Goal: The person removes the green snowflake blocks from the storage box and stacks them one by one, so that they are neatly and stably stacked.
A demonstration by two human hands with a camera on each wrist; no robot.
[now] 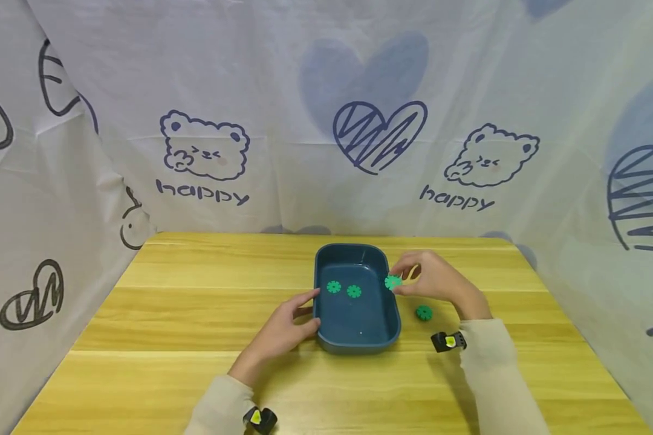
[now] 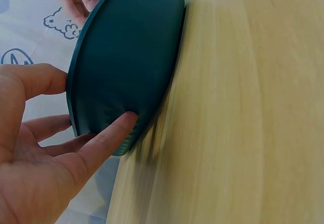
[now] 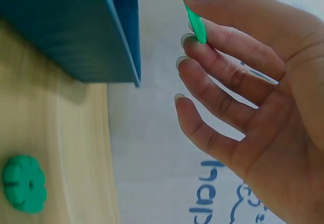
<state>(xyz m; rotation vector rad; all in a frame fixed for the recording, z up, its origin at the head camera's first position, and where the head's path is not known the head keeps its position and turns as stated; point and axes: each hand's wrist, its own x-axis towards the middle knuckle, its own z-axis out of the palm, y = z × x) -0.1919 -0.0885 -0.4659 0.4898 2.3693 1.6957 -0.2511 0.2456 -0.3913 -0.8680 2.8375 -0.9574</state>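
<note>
A dark blue-green bin (image 1: 357, 348) stands on the table. Flat on its floor lie two green notched discs, a left one (image 1: 334, 287) and a right one (image 1: 354, 292). My left hand (image 1: 284, 331) touches the bin's left side with spread fingers; in the left wrist view the thumb (image 2: 114, 133) presses the outer wall and the index fingertip meets the rim. Over the bin's right rim, my right hand (image 1: 431, 277) pinches another green notched disc (image 3: 196, 24) between thumb and fingers, seen nearly edge-on in the right wrist view, apart from the bin.
Right of the bin, below my right hand, a green notched piece (image 1: 424, 312) lies on the wooden table (image 1: 168, 326); it looks thicker than the held disc. A printed cloth (image 1: 283, 121) hangs behind the table and along both sides.
</note>
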